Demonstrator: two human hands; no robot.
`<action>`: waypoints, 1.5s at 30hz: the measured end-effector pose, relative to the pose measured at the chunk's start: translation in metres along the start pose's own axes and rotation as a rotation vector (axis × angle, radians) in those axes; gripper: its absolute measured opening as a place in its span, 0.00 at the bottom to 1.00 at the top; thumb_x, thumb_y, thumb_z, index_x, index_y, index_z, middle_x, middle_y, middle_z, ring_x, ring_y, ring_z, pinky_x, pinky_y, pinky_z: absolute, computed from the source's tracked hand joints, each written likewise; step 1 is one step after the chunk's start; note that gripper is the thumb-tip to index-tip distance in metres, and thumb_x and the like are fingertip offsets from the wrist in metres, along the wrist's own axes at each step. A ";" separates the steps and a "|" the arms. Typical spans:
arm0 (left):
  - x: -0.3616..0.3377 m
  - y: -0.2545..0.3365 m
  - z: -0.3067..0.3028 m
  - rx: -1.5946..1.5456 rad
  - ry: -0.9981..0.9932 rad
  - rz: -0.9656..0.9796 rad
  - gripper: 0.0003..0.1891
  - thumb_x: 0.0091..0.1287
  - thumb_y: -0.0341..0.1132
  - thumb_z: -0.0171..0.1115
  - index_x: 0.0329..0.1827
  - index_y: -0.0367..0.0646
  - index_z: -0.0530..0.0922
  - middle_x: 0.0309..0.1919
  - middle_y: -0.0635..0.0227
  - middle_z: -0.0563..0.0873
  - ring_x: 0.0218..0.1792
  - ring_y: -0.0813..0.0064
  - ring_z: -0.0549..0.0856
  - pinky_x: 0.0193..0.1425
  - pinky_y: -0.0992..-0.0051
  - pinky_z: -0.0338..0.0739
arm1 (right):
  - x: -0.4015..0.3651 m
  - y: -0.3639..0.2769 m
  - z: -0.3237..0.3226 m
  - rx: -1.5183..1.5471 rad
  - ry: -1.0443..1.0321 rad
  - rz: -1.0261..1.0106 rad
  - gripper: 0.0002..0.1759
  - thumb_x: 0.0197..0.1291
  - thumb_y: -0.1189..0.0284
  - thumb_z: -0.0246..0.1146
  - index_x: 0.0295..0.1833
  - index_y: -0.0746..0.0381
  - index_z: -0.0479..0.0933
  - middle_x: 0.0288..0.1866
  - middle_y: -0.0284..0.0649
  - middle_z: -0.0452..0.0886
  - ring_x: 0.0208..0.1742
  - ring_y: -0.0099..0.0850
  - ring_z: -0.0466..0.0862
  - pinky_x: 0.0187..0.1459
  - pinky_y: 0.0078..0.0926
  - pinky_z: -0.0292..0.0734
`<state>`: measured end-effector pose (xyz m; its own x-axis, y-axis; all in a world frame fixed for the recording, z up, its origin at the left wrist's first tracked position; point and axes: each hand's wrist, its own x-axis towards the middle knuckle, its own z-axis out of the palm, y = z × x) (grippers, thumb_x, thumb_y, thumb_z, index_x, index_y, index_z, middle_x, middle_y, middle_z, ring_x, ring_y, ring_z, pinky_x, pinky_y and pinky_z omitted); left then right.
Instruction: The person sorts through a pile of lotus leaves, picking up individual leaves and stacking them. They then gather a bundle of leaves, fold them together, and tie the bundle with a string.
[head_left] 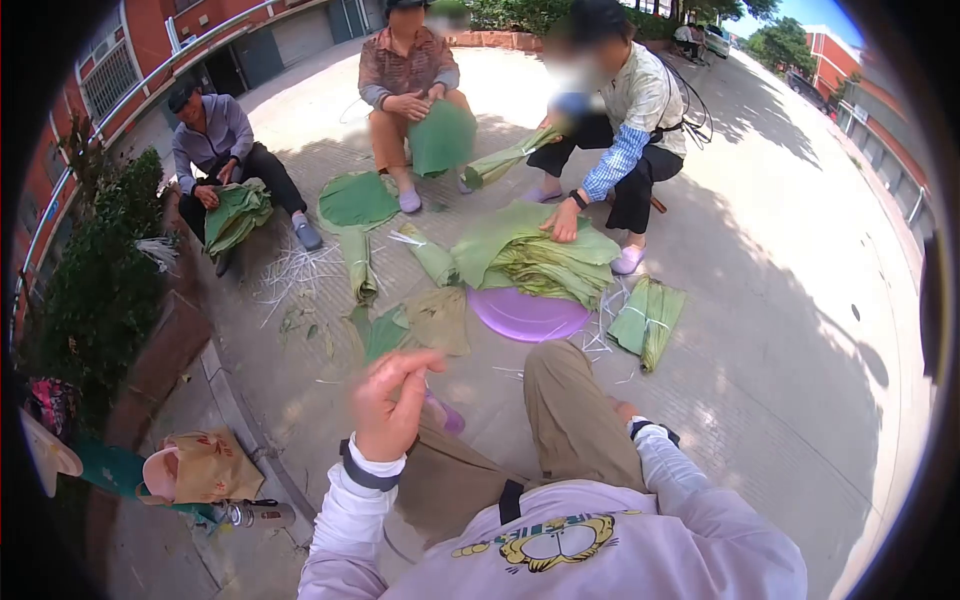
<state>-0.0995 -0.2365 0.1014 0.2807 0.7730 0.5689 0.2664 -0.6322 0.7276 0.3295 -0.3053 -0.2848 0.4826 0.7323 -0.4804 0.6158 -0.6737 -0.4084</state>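
My left hand is raised over my left thigh, slightly blurred, its fingers stretched out to the right and holding nothing that I can see. Just beyond it lie loose green leaves and a brownish leaf on the pavement. My right hand is at my right knee, mostly hidden behind the trouser leg, so its fingers do not show. Ahead, a pile of large folded leaves rests on a purple round tray. To its right lies a tied leaf bundle.
Three people sit or squat opposite, each handling leaves; one person's hand touches the pile. More leaf bundles and scattered white strips lie between us. A paper bag and a bottle stand by the kerb at left.
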 end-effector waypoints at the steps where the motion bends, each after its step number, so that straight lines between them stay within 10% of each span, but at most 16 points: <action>1: 0.015 -0.001 0.004 -0.052 0.066 0.002 0.09 0.71 0.23 0.55 0.46 0.36 0.84 0.36 0.62 0.88 0.41 0.71 0.87 0.48 0.73 0.78 | -0.005 0.003 -0.008 -0.065 0.016 -0.053 0.24 0.70 0.53 0.54 0.57 0.61 0.80 0.50 0.43 0.87 0.51 0.45 0.86 0.52 0.45 0.79; 5: 0.075 -0.002 0.011 -0.437 0.233 0.100 0.10 0.73 0.27 0.54 0.48 0.33 0.83 0.36 0.64 0.87 0.40 0.73 0.86 0.50 0.74 0.78 | -0.021 -0.015 -0.055 0.511 -0.159 0.057 0.20 0.69 0.59 0.58 0.54 0.63 0.81 0.43 0.40 0.88 0.44 0.34 0.88 0.44 0.32 0.81; 11: 0.151 -0.068 0.023 -0.684 0.219 -0.005 0.11 0.74 0.28 0.53 0.50 0.35 0.82 0.36 0.66 0.86 0.40 0.75 0.86 0.52 0.73 0.80 | -0.053 -0.109 -0.146 0.722 0.100 -0.233 0.13 0.69 0.70 0.58 0.52 0.64 0.82 0.41 0.38 0.88 0.40 0.26 0.87 0.43 0.24 0.80; 26: 0.175 -0.234 0.064 -0.614 0.235 -0.438 0.11 0.73 0.29 0.54 0.49 0.38 0.84 0.36 0.70 0.87 0.38 0.78 0.86 0.49 0.78 0.79 | 0.089 -0.319 -0.180 -0.029 -0.035 -0.622 0.16 0.66 0.68 0.59 0.50 0.69 0.82 0.37 0.43 0.87 0.39 0.28 0.87 0.44 0.27 0.80; 31: 0.191 -0.238 0.069 -0.581 0.248 -0.482 0.10 0.72 0.26 0.53 0.48 0.34 0.83 0.36 0.67 0.87 0.38 0.76 0.85 0.47 0.78 0.78 | 0.128 -0.361 -0.139 -0.327 -0.009 -0.738 0.18 0.62 0.59 0.60 0.43 0.62 0.85 0.37 0.50 0.86 0.41 0.48 0.85 0.45 0.43 0.77; 45: 0.207 -0.260 0.075 -0.447 0.256 -0.618 0.10 0.73 0.26 0.53 0.48 0.36 0.83 0.35 0.68 0.87 0.37 0.77 0.84 0.48 0.78 0.77 | 0.200 -0.321 -0.115 -0.335 0.095 -0.643 0.14 0.58 0.63 0.60 0.44 0.59 0.84 0.37 0.49 0.86 0.42 0.49 0.85 0.47 0.44 0.79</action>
<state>-0.0411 0.0834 0.0010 -0.0317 0.9985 0.0438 -0.1050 -0.0469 0.9934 0.2998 0.0689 -0.1599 0.0043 0.9887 -0.1496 0.9457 -0.0526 -0.3206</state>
